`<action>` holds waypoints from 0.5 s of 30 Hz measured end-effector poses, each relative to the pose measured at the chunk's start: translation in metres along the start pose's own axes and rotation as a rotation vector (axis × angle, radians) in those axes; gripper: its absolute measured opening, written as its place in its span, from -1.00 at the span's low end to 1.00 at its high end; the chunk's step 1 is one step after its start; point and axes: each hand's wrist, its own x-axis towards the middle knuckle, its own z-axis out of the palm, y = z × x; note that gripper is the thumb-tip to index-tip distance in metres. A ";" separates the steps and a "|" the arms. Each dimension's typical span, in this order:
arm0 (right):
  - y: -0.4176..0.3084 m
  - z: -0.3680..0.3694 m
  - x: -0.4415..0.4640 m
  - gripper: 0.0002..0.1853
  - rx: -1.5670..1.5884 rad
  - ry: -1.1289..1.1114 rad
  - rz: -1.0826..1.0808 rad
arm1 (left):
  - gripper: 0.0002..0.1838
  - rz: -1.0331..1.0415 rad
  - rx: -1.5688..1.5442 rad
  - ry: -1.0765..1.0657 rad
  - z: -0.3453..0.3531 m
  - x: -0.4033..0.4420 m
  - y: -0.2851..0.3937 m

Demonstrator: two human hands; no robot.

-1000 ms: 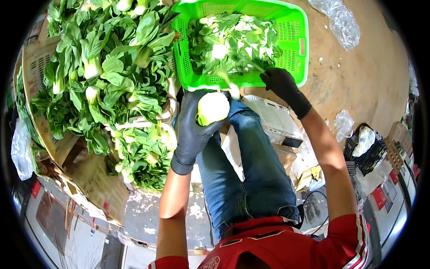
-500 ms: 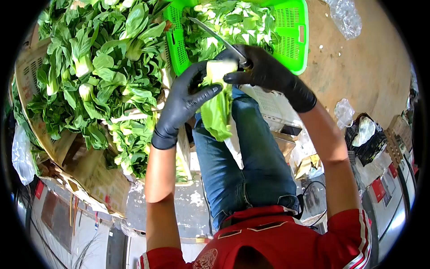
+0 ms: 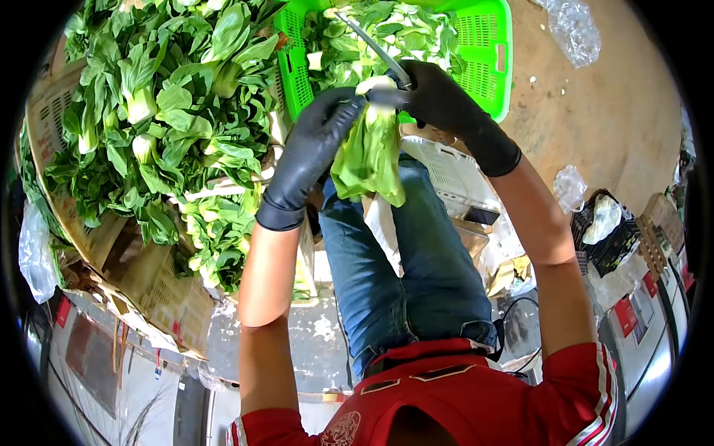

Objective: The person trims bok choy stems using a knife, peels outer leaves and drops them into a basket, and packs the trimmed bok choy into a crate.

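My left hand [image 3: 316, 141], in a black glove, is closed on a head of bok choy [image 3: 368, 160]. Its pale base points up toward the basket and its green leaves hang down over my knees. In my right hand [image 3: 446, 104], also gloved in black, is a knife [image 3: 375, 48] with its blade slanting up and to the left. My right fingers, partly blurred, lie across the base of the bok choy. Just beyond both hands stands a bright green plastic basket [image 3: 483, 56] holding cut leaves and pale pieces [image 3: 401, 22].
On the left, a large worn crate [image 3: 44, 137] is heaped with whole bok choy [image 3: 171, 104]. More bok choy heads [image 3: 219, 230] lie below that pile. A pale plastic crate [image 3: 454, 175] stands beyond my right knee. Clear plastic bags [image 3: 573, 33] lie on the floor at right.
The bok choy has turned and risen a little, its leaves now hanging more to the right. My right fingers have moved across its base, and the knife has shifted slightly up and right.
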 end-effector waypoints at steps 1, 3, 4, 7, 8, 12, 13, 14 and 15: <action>0.009 0.006 0.004 -0.50 -0.140 0.071 -0.134 | -0.66 -0.079 -0.095 -0.036 0.003 -0.002 0.001; 0.011 0.011 0.009 -0.50 -0.224 0.090 -0.268 | -0.61 -0.063 -0.153 -0.047 0.000 0.001 -0.015; 0.011 0.014 0.011 -0.49 -0.269 0.101 -0.331 | -0.58 -0.067 -0.171 -0.030 -0.001 -0.001 -0.021; -0.001 0.012 0.012 -0.58 -0.212 -0.052 -0.250 | -0.54 0.049 -0.061 -0.026 0.001 -0.004 -0.028; -0.003 0.011 0.011 -0.61 -0.172 -0.093 -0.245 | -0.52 0.029 -0.093 -0.053 0.000 -0.004 -0.029; 0.006 0.028 0.016 -0.72 -0.312 0.085 -0.547 | -0.49 0.057 0.016 -0.064 -0.005 -0.006 -0.027; 0.009 0.028 0.018 -0.74 -0.314 0.082 -0.586 | -0.50 0.089 0.101 -0.045 -0.003 -0.007 -0.026; 0.011 0.027 0.021 -0.77 -0.315 0.078 -0.624 | -0.50 0.122 0.186 -0.025 -0.003 -0.007 -0.026; 0.012 0.025 0.023 -0.79 -0.318 0.074 -0.662 | -0.49 0.171 0.335 -0.027 -0.006 -0.006 -0.031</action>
